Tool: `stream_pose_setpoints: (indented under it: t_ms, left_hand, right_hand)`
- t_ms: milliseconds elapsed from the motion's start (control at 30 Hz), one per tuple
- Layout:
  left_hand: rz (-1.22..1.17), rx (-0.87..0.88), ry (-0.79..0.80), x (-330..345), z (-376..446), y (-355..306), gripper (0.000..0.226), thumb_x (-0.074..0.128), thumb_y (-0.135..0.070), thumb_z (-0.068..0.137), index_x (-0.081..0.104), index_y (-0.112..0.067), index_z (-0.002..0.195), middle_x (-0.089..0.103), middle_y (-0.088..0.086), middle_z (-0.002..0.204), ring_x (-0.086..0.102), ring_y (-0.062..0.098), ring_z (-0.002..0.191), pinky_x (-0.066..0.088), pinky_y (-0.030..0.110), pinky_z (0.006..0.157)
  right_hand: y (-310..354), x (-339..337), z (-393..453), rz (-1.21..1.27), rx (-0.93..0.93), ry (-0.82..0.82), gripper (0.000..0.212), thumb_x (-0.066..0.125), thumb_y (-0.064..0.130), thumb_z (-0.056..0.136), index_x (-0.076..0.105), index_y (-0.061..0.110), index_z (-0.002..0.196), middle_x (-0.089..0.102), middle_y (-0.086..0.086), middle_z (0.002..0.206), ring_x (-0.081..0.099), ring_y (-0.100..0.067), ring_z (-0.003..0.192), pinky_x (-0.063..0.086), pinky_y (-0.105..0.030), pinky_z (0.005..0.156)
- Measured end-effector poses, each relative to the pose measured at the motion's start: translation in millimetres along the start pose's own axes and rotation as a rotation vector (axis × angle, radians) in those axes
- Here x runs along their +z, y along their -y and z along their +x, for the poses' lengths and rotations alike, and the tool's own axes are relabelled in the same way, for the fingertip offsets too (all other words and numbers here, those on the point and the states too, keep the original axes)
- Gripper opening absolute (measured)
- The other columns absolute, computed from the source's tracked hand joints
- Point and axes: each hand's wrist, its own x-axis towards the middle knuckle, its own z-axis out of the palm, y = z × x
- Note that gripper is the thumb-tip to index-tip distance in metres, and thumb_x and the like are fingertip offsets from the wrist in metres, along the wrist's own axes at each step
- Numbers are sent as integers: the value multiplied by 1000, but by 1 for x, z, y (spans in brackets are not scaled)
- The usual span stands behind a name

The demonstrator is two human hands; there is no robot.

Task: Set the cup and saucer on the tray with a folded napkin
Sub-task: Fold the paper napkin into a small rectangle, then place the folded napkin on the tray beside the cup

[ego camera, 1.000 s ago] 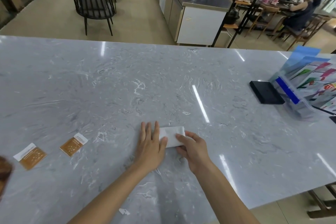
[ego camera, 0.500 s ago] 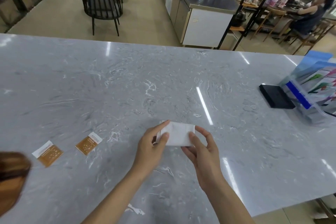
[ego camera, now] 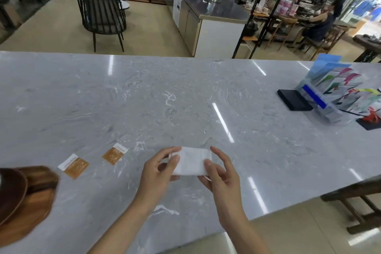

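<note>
Both hands have it: the left hand (ego camera: pixel 158 173) and right hand (ego camera: pixel 220 175) pinch opposite ends of the folded white paper napkin (ego camera: pixel 190 164), low centre of frame. A brown wooden tray (ego camera: pixel 31 208) sits at lower left on the grey marble counter (ego camera: pixel 185 99).

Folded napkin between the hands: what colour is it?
Plain white, no clear pattern; the folded paper napkin shows best in the head view, held in both hands.

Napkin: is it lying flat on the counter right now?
No, the folded napkin is pinched between the left hand and right hand and lifted off the counter.
</note>
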Motion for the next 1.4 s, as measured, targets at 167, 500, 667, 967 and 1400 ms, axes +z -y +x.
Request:
stream_pose_setpoints:
  t_ms: [167, 500, 667, 967, 1400]
  left_hand:
    - [81, 34, 24, -45, -47, 3, 36, 66, -23, 96, 65, -46, 124, 71, -16, 121, 69, 6, 108, 60, 30, 83]
    - [45, -11, -6, -147, -157, 2, 39, 67, -13, 95, 69, -45, 118, 73, -13, 123, 69, 4, 109, 58, 24, 80]
    - [-51, -86, -75, -188, -190, -7, 38, 78, -18, 86, 69, -32, 119, 73, -13, 120, 68, 4, 111, 58, 26, 80]
    - [-91, -217, -171, -255, -222, -19, 17, 74, -27, 91, 74, -32, 107, 78, -3, 109, 72, 15, 106, 59, 37, 92]
    - [151, -139, -193, -412, -200, -38, 35, 78, -28, 87, 67, -40, 118, 76, -13, 112, 71, 7, 103, 61, 34, 86]
  right_hand:
    - [-19, 25, -57, 7, -18, 16, 33, 65, 26, 101, 64, 39, 131, 80, -12, 98, 75, -18, 105, 62, -26, 82]
    - [-54, 94, -181, -8, 5, 17, 31, 65, 29, 100, 64, 43, 128, 81, -7, 101, 75, -16, 104, 61, -25, 84]
    - [-57, 123, -221, 10, 19, 10, 32, 64, 21, 101, 65, 41, 127, 81, -7, 98, 75, -16, 102, 60, -23, 84]
    - [-65, 186, -252, -39, 78, 95, 34, 65, 24, 100, 61, 43, 128, 81, -7, 96, 75, -18, 101, 57, -29, 90]
    - [-109, 334, -263, -43, 153, -12, 29, 74, 22, 93, 63, 38, 115, 75, -3, 110, 76, -17, 97, 63, -28, 74]
